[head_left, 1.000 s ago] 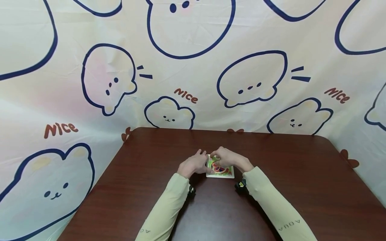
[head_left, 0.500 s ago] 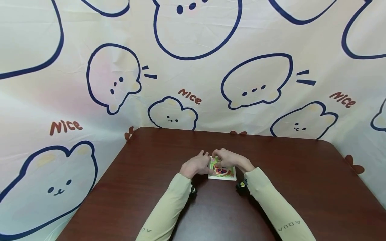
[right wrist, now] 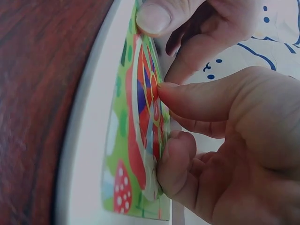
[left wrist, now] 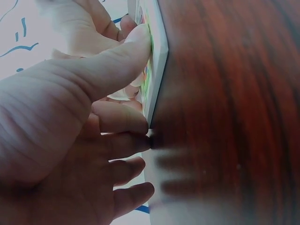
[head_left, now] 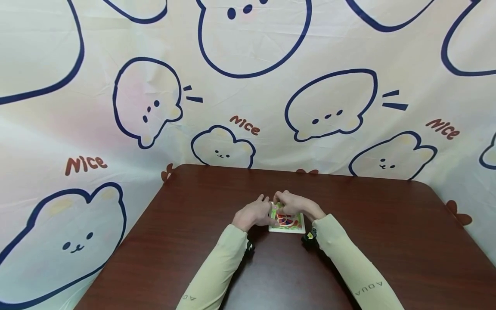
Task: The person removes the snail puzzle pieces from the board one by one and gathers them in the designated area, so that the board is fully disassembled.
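Observation:
A small white-edged puzzle board (head_left: 296, 227) with a green, red and blue picture lies flat on the table. My left hand (head_left: 253, 213) is at its left side. In the left wrist view the left thumb (left wrist: 137, 43) presses on the picture, and the index fingertip touches the board's edge near a corner. The other fingers are extended low over the table. My right hand (head_left: 290, 203) is above the board. In the right wrist view its thumb and curled index finger pinch a red-and-blue puzzle piece (right wrist: 149, 101) on the picture. The far side of the piece is hidden.
The dark brown wooden table (head_left: 209, 198) stretches out on all sides of the board. Behind it hangs a pale curtain (head_left: 267, 99) with blue-outlined cartoon animals. Black camera straps (head_left: 310, 239) sit at both wrists.
The head view has shifted slightly, so the board and both hands appear a little further right and lower. The hands keep nearly the same places on the board.

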{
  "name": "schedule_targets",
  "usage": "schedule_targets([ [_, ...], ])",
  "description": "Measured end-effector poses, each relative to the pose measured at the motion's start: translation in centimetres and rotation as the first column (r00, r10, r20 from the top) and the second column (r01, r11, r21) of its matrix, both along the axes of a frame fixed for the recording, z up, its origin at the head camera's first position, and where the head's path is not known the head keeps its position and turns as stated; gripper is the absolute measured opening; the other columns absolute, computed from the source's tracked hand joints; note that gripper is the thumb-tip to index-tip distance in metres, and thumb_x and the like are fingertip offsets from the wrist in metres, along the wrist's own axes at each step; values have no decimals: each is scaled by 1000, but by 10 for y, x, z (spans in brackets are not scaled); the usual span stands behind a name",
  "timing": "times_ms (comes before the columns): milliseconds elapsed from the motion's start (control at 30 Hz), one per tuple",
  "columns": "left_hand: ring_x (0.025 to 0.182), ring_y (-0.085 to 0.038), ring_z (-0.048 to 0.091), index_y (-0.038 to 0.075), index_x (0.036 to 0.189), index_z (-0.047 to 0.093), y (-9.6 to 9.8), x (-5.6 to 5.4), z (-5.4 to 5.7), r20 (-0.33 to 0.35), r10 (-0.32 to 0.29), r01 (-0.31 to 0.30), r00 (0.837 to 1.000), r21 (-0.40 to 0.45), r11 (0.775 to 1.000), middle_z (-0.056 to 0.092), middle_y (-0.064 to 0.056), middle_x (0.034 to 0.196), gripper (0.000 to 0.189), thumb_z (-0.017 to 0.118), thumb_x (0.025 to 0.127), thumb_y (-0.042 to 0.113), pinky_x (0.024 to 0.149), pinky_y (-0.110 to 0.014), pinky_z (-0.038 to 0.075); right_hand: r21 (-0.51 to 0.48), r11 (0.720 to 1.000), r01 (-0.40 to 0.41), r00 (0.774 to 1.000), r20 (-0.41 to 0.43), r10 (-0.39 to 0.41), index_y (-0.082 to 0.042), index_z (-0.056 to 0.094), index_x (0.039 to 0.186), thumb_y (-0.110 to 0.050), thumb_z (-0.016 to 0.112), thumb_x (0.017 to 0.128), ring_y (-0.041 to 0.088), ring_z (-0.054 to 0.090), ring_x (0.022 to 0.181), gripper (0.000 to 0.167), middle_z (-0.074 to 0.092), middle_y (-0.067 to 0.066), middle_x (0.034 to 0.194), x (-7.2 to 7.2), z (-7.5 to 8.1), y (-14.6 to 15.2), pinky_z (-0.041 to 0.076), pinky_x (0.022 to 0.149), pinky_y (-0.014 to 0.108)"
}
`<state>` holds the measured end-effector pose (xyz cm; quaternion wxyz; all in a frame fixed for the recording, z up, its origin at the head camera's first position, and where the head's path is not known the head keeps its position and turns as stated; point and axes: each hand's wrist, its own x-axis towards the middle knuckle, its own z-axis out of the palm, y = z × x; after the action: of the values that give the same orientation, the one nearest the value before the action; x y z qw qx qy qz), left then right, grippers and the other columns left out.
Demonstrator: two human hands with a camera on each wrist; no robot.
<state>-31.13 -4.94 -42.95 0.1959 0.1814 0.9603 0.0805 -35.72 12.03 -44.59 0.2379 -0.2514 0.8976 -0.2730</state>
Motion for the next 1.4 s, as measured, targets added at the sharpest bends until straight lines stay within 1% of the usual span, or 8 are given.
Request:
schedule_targets([
  [100, 154, -23, 12, 15, 130, 64, 1, 1, 0, 3, 4, -4, 1000, 7, 1000, 26, -8, 163, 55, 65, 90, 53, 114, -43, 38, -1, 1000, 13, 1000, 23, -13, -7, 49, 114, -10, 57, 98, 20, 43, 67, 18, 41, 15, 108, 1, 0, 0, 39, 51, 29],
  [267, 154, -22, 11, 16, 102, 73, 2, 2, 0, 12, 18, -18, 1000, 14, 1000, 25, -8, 163, 40, 65, 90, 53, 112, -41, 41, 10, 1000, 22, 999, 24, -22, -7, 48, 112, -12, 56, 98, 21, 42, 67, 17, 40, 16, 107, 0, 0, -1, 39, 51, 29],
  [433, 154, -23, 13, 15, 137, 58, 1, -1, -2, -9, 4, -4, 1000, -17, 1000, 26, -9, 163, 63, 64, 89, 56, 114, -43, 37, 1, 1000, 18, 1000, 16, -18, -7, 48, 110, -9, 48, 100, 21, 42, 68, 10, 40, 17, 109, -2, -2, -2, 38, 50, 29],
  [567, 154, -23, 13, 16, 144, 51, 0, -1, -3, -7, 4, -5, 1000, -14, 1000, 26, -9, 163, 69, 64, 89, 56, 114, -42, 37, 5, 999, 39, 999, 11, -39, -9, 49, 109, -3, 43, 97, 22, 43, 72, 14, 40, 17, 112, -3, -4, -4, 38, 48, 28],
  [867, 154, -21, 14, 17, 109, 73, 1, 2, -2, -7, 20, -20, 1000, -3, 1000, 27, -7, 163, 44, 65, 89, 55, 112, -41, 40, -19, 998, 67, 998, 10, -67, -6, 48, 107, -2, 38, 98, 19, 41, 65, 14, 44, 16, 107, -3, -3, -5, 37, 47, 28],
  [1000, 154, -21, 15, 16, 119, 70, 1, 1, -2, -11, 23, -23, 1000, -3, 1000, 28, -7, 162, 51, 66, 88, 56, 110, -41, 42, -56, 996, 63, 998, 9, -63, -5, 46, 106, -5, 42, 99, 16, 39, 57, 8, 47, 13, 96, -3, -3, -4, 37, 46, 28],
  [1200, 154, -21, 13, 19, 79, 70, 1, -1, -1, -9, 24, -24, 1000, -4, 1000, 26, -7, 163, 38, 65, 88, 55, 106, -41, 45, -110, 992, 61, 998, 2, -61, -3, 48, 105, -15, 53, 101, 16, 42, 55, 14, 49, 9, 85, -6, -5, 0, 41, 46, 27],
  [1400, 154, -21, 14, 18, 98, 74, 1, -1, -3, -1, 31, -31, 1000, -5, 1000, 26, -6, 163, 40, 65, 88, 56, 108, -41, 44, -180, 980, 84, 995, 72, -72, -6, 46, 103, -18, 54, 101, 17, 48, 61, 15, 51, 9, 85, -8, -8, 3, 45, 50, 28],
])
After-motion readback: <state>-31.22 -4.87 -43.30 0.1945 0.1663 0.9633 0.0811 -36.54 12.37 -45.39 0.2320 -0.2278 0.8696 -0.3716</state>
